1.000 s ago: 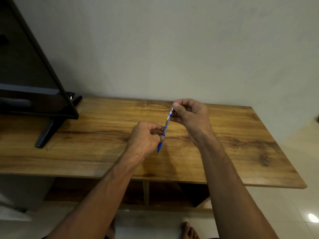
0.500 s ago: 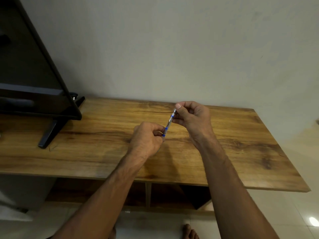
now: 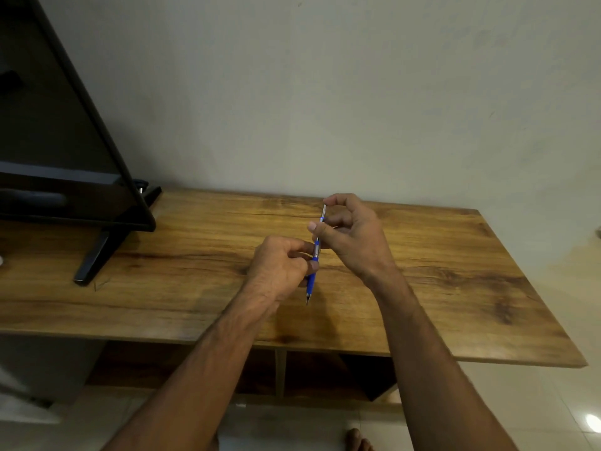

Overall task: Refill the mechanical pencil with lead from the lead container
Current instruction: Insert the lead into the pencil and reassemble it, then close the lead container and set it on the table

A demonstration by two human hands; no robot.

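Head view, pencil: the mechanical pencil (image 3: 316,250) stood nearly upright, tip down, above the table (image 3: 455,271).
Left hand: the left hand (image 3: 279,265) pinched the blue barrel at about mid-length.
Right hand: the right hand (image 3: 351,232) pinched the upper silver end between thumb and fingers.
Lead container: not visible.
Handling: probably light, stiff and smooth. It looked best held by the barrel, and the lead would likely snap easily.

We see a counter (image 3: 439,262) of wood with strong dark grain and a low satin sheen. The mechanical pencil (image 3: 311,281) has a blue barrel, probably plastic, and a shiny, metal-looking top. The television screen (image 3: 48,125) is glossy black, the wall (image 3: 325,92) is matt and the floor tiles (image 3: 569,402) are glossy.
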